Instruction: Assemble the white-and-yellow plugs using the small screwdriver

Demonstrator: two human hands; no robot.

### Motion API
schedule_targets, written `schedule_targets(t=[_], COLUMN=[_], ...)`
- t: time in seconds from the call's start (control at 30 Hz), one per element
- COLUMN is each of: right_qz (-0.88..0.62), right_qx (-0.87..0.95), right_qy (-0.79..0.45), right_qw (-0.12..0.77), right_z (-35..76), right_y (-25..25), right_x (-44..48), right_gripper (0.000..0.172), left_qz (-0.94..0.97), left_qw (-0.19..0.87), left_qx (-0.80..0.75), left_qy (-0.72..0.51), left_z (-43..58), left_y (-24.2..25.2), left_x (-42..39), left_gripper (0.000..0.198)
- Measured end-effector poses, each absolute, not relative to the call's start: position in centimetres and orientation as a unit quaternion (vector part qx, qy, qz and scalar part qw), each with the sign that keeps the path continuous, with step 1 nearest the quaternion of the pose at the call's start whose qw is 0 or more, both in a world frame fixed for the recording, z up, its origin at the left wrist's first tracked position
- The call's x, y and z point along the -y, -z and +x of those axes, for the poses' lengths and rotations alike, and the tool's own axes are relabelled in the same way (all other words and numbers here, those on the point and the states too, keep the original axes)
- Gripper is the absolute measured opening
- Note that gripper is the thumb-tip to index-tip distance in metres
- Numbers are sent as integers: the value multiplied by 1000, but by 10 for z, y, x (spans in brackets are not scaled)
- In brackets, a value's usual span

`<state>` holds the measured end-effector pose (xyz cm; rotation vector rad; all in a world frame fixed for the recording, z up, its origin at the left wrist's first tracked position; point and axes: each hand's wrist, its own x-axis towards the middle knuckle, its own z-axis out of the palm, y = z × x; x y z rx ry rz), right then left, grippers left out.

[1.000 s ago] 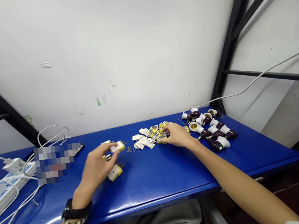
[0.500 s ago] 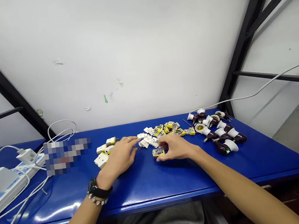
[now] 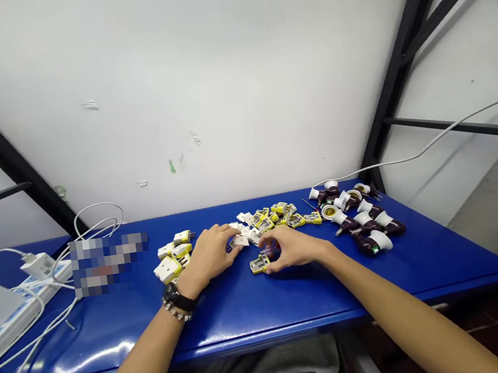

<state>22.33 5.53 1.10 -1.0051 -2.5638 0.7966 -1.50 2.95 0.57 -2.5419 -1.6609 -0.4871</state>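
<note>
My left hand (image 3: 214, 253) reaches to the near edge of a pile of white plug covers. Its thumb and forefinger close on one white plug cover (image 3: 239, 241). To the right, my right hand (image 3: 292, 247) is curled, with a dark purple, see-through handle (image 3: 270, 251) in its fingers. At its thumb tip is a yellow plug half (image 3: 259, 264), its inside facing up. The far end of the handle is hidden by the hand. Behind both hands, several open yellow plug halves (image 3: 297, 220) lie heaped beside the white covers.
Closed white-and-yellow plugs (image 3: 168, 269) lie left of my left hand. Dark purple lamp holders with white collars (image 3: 366, 220) are clustered at the right. A power strip (image 3: 1, 323) with loose white cables lies at the far left of the blue table (image 3: 229, 311).
My left hand has moved right and closed on a white plug cover. The yellow plug half has come slightly nearer the front edge, and its inside shows more clearly. The view has shifted slightly.
</note>
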Motion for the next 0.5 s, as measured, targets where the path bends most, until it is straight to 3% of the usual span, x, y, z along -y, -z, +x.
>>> schedule_targets(t=[0.23, 0.5], right_qz=[-358, -358], right_qx=[891, 882], right_qy=[-242, -256], right_qw=[138, 166], right_z=[225, 225], right_y=[-9, 0], right_x=[-57, -61], right_gripper=[55, 61], left_qz=[-838, -832], left_qw=[-111, -132], left_qx=[490, 463], left_qy=[210, 275], left_z=[-12, -9], left_y=[9, 2], left_x=[-38, -20], left_gripper=[23, 26])
